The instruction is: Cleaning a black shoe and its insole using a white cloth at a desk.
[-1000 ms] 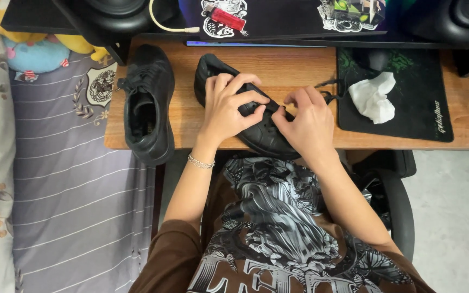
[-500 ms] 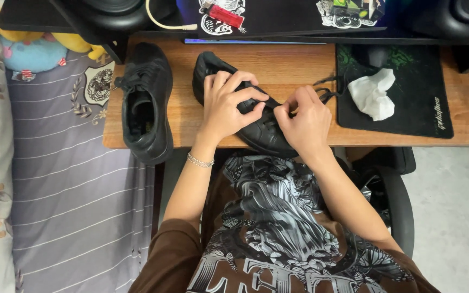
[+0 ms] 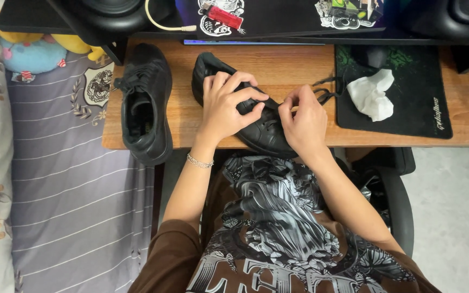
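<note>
A black lace-up shoe lies on its side on the wooden desk, toe toward me. My left hand rests on its upper, fingers pressing around the tongue and eyelets. My right hand pinches a black shoelace that trails off to the right onto the mouse pad. A second black shoe stands upright at the desk's left end, its opening facing up, apart from both hands.
A black mouse pad with a crumpled white tissue and a dark mouse lies right. Speakers and a stickered dark panel line the back edge. A striped bed with plush toys is left; a chair arm right.
My right hand has shifted a little along the shoe and drawn the lace end in toward the eyelets. My left hand has kept its hold on the upper.
</note>
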